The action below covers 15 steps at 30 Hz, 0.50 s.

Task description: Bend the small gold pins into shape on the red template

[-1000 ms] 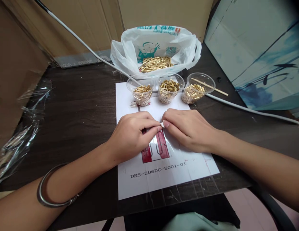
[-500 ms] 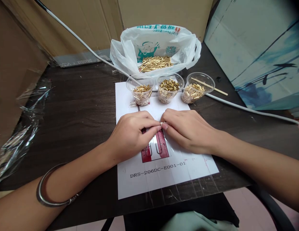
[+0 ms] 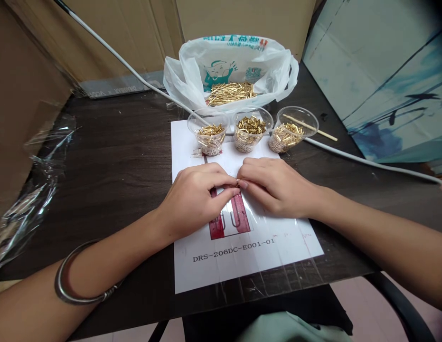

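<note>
Both left hand (image 3: 197, 195) and right hand (image 3: 279, 187) pinching tiny indistinct piece (image 3: 238, 181) above white printed paper (image 3: 238, 273), near dark wooden desk's (image 3: 114, 161) front edge.

A tiny part (image 3: 238, 181), mostly hidden, is pinched between fingertips (image 3: 244, 185).

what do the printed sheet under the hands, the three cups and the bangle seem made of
Printed sheet: seemingly white paper, matte in places; shiny streaks suggest clear film or tape over it.
Three cups: probably clear, smooth plastic; the gold-coloured pieces show through their walls.
Bangle: silver-coloured metal, apparently polished, from its bright highlights; which metal, I can't tell.
</note>
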Motion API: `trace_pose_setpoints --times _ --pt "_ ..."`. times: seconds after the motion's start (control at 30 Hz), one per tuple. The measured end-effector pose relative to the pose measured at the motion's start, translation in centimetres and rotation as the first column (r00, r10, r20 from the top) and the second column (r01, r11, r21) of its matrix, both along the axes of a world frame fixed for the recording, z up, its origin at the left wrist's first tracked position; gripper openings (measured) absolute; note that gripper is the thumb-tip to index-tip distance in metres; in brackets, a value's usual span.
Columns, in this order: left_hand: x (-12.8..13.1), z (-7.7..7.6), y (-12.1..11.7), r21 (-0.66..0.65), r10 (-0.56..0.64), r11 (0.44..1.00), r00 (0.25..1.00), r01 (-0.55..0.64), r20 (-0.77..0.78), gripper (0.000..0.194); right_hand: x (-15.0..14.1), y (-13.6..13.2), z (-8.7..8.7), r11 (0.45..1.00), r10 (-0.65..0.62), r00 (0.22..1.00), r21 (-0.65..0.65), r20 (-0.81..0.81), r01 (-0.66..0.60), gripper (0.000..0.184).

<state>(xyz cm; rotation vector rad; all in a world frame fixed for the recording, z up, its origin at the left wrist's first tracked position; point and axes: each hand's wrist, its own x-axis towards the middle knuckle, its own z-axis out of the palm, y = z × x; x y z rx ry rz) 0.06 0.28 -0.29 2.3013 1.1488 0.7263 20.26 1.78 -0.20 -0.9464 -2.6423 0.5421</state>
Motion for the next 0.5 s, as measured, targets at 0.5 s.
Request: trace_pose_setpoints --times 0.5 --pt "-0.04 -0.05 0.05 0.007 0.024 1.0 1.0 -0.024 0.011 0.008 0.09 0.04 0.3 0.998 0.009 1.0 -0.054 -0.013 -0.01 0.023"
